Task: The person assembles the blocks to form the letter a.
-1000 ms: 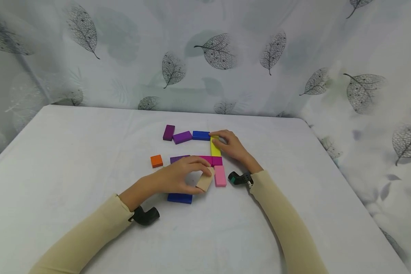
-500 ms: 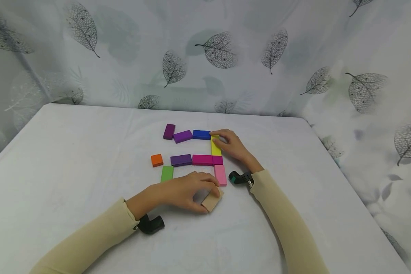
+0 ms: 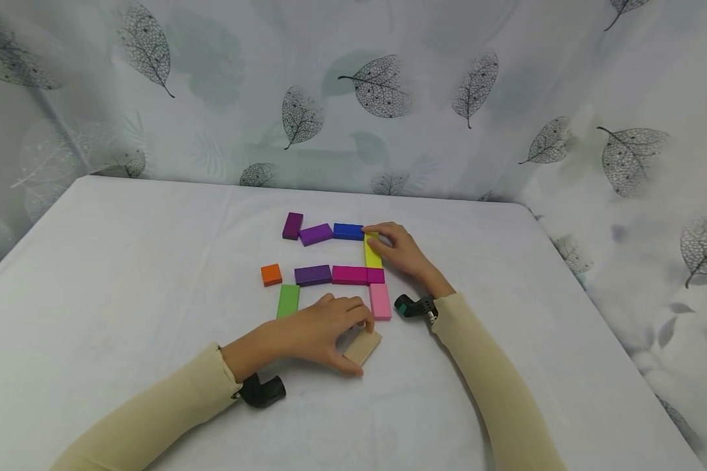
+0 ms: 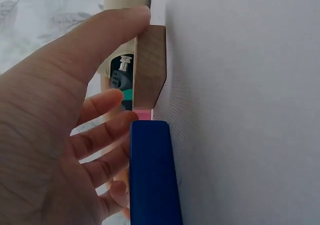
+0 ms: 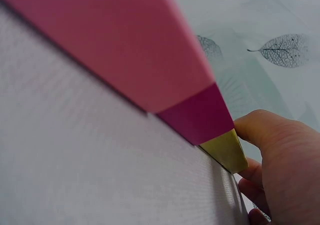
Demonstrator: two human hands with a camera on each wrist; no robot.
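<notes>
A plain wooden block (image 3: 362, 347) lies flat on the white cloth near the pink block (image 3: 380, 301). Around it my left hand (image 3: 324, 333) spreads loosely; in the left wrist view the thumb touches the block's edge while the other fingers stand apart from it. A dark blue block (image 4: 152, 172) fills the front of that view, hidden under the hand in the head view. My right hand (image 3: 403, 248) holds the yellow block (image 3: 373, 254) between thumb and fingers. The yellow block meets a short magenta block (image 5: 200, 116) at its near end.
A blue block (image 3: 348, 231), a purple block (image 3: 315, 234) and a dark plum block (image 3: 292, 226) form the far row. Nearer are a longer magenta block (image 3: 349, 275), a violet block (image 3: 313, 275), an orange block (image 3: 271, 275) and a green block (image 3: 288, 301).
My left hand has carried the wooden block toward the person, set it below the pink block, and spread its thumb and fingers away from it. The right hand stays on the yellow block.
</notes>
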